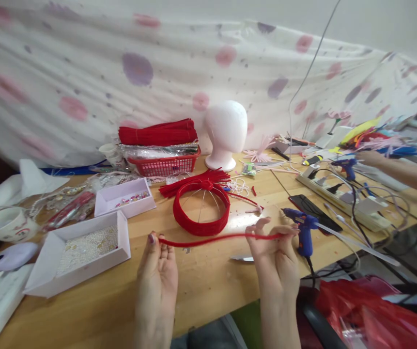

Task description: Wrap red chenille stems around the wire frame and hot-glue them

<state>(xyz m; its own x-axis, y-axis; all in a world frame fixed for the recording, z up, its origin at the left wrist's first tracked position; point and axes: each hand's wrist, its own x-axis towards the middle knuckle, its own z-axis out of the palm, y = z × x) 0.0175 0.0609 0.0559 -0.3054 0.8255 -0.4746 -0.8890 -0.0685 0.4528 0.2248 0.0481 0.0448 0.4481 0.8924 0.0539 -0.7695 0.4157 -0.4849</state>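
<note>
A red pipe cleaner (208, 240) stretches between my two hands, above the front of the table. My left hand (160, 266) pinches one end between thumb and fingers. Thumb and forefinger of my right hand (275, 257) close on the other end, its remaining fingers spread. Just beyond the strand sits a round red frame (201, 228), its band wrapped in red, with thin wires meeting at a red knot on top. A bundle of red pipe cleaners (172, 190) lies behind it. Right of my right hand is a blue glue gun (304, 232).
A white foam head (226, 133) stands behind, beside a red basket (164, 166) of red bundles. White boxes of beads (88, 252) and gems (124, 198) are at left. A phone (315, 213), power strip (342, 201) and a co-worker's arm (400, 169) are at right.
</note>
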